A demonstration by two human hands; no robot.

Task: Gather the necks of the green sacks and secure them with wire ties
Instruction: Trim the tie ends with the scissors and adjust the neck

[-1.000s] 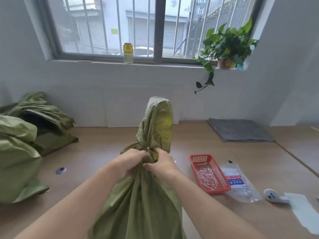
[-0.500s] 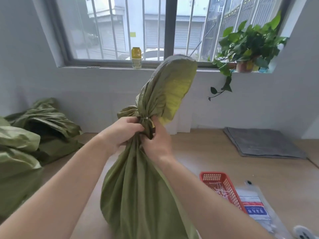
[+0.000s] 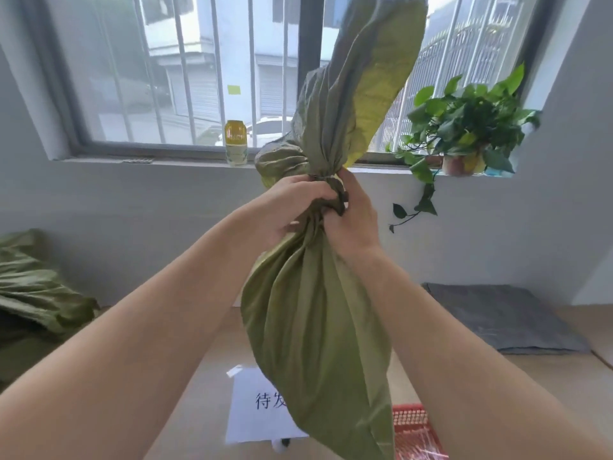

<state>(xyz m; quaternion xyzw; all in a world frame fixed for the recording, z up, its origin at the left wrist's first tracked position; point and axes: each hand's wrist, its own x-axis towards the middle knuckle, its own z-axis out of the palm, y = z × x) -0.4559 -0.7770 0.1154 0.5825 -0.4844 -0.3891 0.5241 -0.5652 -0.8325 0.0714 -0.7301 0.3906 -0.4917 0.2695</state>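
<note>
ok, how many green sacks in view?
2: one green woven sack gripped at its neck by left hand and right hand; a crumpled green heap at left, possibly hiding more.

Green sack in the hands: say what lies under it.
Under the green sack lie a white paper sheet with printed characters and a red basket. The sack hides the sheet's right part and the basket's left edge.

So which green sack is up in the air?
The sack gripped at its neck by the left hand and right hand; the other sacks lie slumped far left.
</note>
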